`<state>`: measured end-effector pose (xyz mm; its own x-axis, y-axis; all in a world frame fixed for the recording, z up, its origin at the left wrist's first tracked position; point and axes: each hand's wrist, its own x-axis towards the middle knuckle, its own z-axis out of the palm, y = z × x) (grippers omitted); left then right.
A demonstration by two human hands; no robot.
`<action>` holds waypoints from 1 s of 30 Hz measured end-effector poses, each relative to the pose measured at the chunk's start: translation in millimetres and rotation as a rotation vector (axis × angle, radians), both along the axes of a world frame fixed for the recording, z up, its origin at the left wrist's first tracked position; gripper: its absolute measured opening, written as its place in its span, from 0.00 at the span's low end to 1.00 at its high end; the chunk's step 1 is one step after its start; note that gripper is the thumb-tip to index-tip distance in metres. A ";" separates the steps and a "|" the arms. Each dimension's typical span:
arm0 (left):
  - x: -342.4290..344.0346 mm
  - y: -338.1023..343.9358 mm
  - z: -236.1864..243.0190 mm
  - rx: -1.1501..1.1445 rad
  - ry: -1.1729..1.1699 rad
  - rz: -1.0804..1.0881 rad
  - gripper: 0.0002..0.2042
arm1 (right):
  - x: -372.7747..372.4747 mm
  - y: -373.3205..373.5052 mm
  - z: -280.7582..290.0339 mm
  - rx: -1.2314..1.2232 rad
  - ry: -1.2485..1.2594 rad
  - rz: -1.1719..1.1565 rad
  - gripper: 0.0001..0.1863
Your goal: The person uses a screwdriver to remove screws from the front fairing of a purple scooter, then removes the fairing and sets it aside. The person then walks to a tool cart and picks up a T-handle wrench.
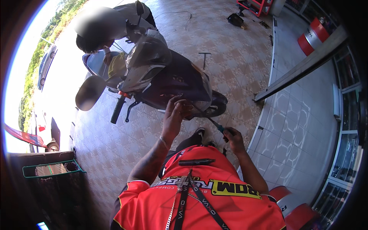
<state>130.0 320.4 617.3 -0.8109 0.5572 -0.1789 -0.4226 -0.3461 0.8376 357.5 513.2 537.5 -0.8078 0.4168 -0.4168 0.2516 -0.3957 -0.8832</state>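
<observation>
A motorcycle with a dark purple body point(178, 78) stands in front of me, its handlebar grip point(118, 110) toward the left. My left hand point(177, 111) is against the lower side of the purple body, fingers bent and close together. Whatever lies between those fingertips is hidden. My right hand point(233, 138) is closed around the teal handle of a screwdriver point(218, 126). The screwdriver's shaft slants up and left toward the body's lower edge, close to the wheel point(215, 105); its tip is hard to make out.
Another person point(136, 15) leans over the motorcycle's far side, a hand point(107, 58) near its windshield. A T-shaped tool point(204, 57) and a dark part point(235, 20) lie on the tiled floor. A metal post point(303, 63) and a red-and-white drum point(313, 37) stand at right.
</observation>
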 end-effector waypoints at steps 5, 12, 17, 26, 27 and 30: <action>-38.3 -1.6 -19.0 -0.036 0.000 0.126 0.20 | -27.5 3.7 -9.9 -0.033 -0.015 -0.045 0.16; -95.5 -50.9 -49.7 -0.105 -0.121 0.416 0.21 | -53.4 16.7 -22.8 -0.001 -0.123 0.088 0.16; -107.8 -73.7 -64.2 -0.107 -0.129 0.428 0.21 | -94.3 12.1 -38.7 -0.042 -0.105 0.343 0.16; -44.9 -72.3 -41.9 0.439 -0.182 0.300 0.35 | -142.9 -8.4 -57.2 -0.274 -0.062 0.742 0.16; -33.6 -71.0 -37.6 0.410 -0.219 0.389 0.37 | -145.8 -9.9 -56.4 -0.316 -0.077 0.780 0.16; -11.3 -76.0 -24.8 0.492 -0.108 0.521 0.36 | -151.1 -19.9 -53.4 -0.432 -0.128 0.877 0.16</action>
